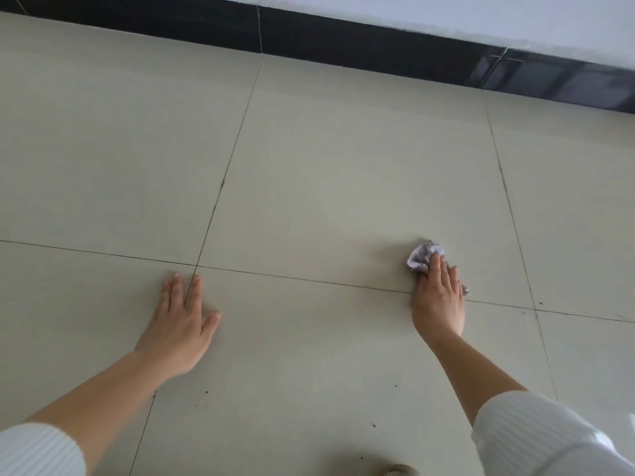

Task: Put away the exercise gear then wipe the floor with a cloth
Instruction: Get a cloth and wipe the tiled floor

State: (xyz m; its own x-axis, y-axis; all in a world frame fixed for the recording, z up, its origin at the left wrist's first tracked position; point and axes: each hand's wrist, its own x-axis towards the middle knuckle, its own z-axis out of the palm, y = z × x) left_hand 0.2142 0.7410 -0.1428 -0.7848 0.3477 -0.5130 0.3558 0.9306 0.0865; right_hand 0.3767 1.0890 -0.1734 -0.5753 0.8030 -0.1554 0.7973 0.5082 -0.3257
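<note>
A small crumpled grey-lilac cloth (423, 256) lies on the beige tiled floor (326, 173) at the right. My right hand (439, 297) presses down on it with straight fingers, and most of the cloth is hidden under the palm. My left hand (182, 317) rests flat on the floor at the left, fingers spread, beside a tile joint. It holds nothing. No exercise gear shows in the head view.
A black skirting strip (343, 42) runs along the foot of a white wall (481, 15) at the far edge of the floor. A few dark specks (207, 392) dot the tiles near me. A brownish object (398, 470) peeks in at the bottom edge.
</note>
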